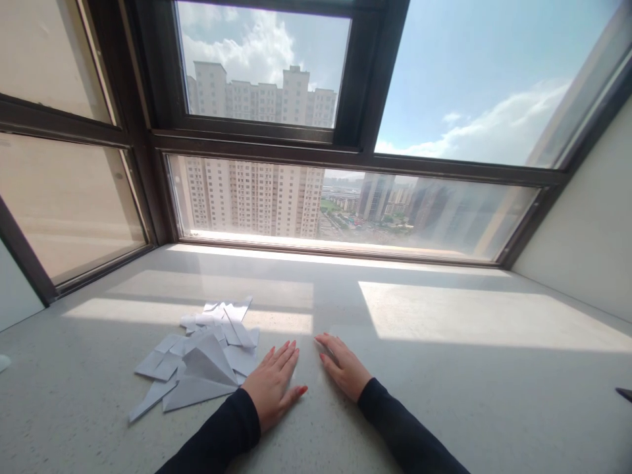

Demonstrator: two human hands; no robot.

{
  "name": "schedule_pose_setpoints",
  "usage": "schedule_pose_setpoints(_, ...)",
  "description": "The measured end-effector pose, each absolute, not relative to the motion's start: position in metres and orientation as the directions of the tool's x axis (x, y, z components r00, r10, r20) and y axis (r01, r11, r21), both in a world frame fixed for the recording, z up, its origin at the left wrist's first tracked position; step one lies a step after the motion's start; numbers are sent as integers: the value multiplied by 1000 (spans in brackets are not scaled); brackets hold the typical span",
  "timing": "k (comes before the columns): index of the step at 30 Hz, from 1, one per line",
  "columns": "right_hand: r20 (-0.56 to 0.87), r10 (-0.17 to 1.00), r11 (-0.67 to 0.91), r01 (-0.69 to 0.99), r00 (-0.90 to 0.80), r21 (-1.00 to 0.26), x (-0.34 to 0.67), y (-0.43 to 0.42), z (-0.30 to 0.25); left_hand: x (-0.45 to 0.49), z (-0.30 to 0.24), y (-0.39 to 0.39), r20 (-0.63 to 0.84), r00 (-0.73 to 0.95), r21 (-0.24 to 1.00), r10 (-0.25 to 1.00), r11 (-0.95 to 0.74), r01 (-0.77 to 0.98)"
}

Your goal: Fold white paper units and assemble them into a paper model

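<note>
Flat on the pale speckled sill lies my left hand (272,385), palm down, with its fingers stretched forward and the thumb apart; it holds nothing. Just left of it is a loose pile of folded white paper pieces (207,359), several of them overlapping, some pointed like paper planes. The wrist partly covers the pile's right edge. My right hand (344,368) rests on the sill to the right, turned inward, fingers extended and thumb apart, with nothing in it. A narrow gap of bare sill separates the two hands.
The wide stone sill (444,395) stretches to a dark-framed window (345,253) at the back. A white wall (582,217) bounds the right side. A small dark object (624,394) shows at the right edge, and a white rounded one (4,363) at the left edge.
</note>
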State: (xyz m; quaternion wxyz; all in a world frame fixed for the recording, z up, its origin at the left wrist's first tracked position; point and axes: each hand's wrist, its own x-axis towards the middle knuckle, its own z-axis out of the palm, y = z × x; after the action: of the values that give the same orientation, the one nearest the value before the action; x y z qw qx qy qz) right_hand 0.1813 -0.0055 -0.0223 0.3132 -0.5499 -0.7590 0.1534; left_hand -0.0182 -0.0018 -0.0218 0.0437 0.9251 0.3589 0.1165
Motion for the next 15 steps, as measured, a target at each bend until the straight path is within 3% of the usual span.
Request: schedule_pose_setpoints(15,261,922,374,834,-286,-406,180,-7,-25,-19,-26,-2,149,716,227,682,-729,646)
